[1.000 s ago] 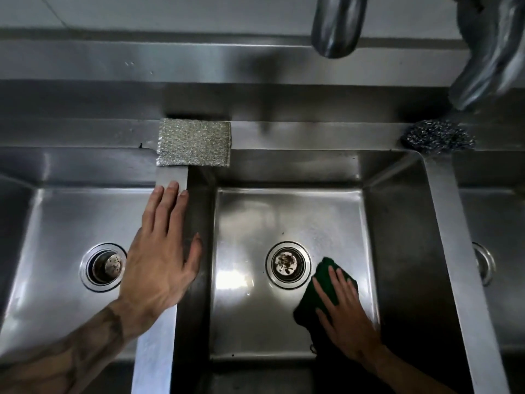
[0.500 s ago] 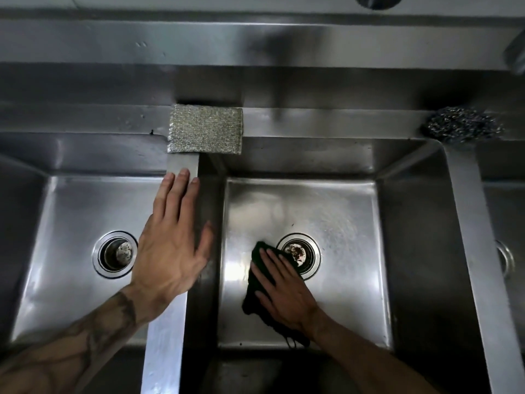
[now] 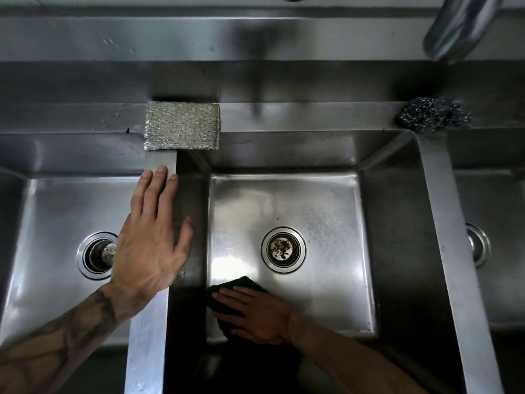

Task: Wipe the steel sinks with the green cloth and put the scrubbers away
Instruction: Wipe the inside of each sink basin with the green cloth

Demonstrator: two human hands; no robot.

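My right hand [image 3: 255, 315] presses the dark green cloth [image 3: 241, 282] flat on the floor of the middle steel sink [image 3: 326, 211], at its near left corner, below and left of the drain [image 3: 283, 249]. Most of the cloth is hidden under the hand. My left hand [image 3: 150, 240] lies flat, fingers together, on the steel divider [image 3: 147, 351] between the left sink [image 3: 56, 211] and the middle sink. A silver rectangular scrubber [image 3: 181, 125] rests on the back ledge just beyond those fingertips. A dark steel-wool scrubber [image 3: 433, 114] sits on the ledge at the back right.
The left sink's drain [image 3: 96, 255] shows beside my left wrist. A third sink [image 3: 491, 245] lies at the right edge behind another divider [image 3: 443, 223]. A tap spout [image 3: 460, 27] hangs at the top right above the steel backsplash [image 3: 255, 38].
My right hand slid the green cloth from the right of the drain, across its left side, down to the near left corner of the middle sink. The left hand stayed on the divider.
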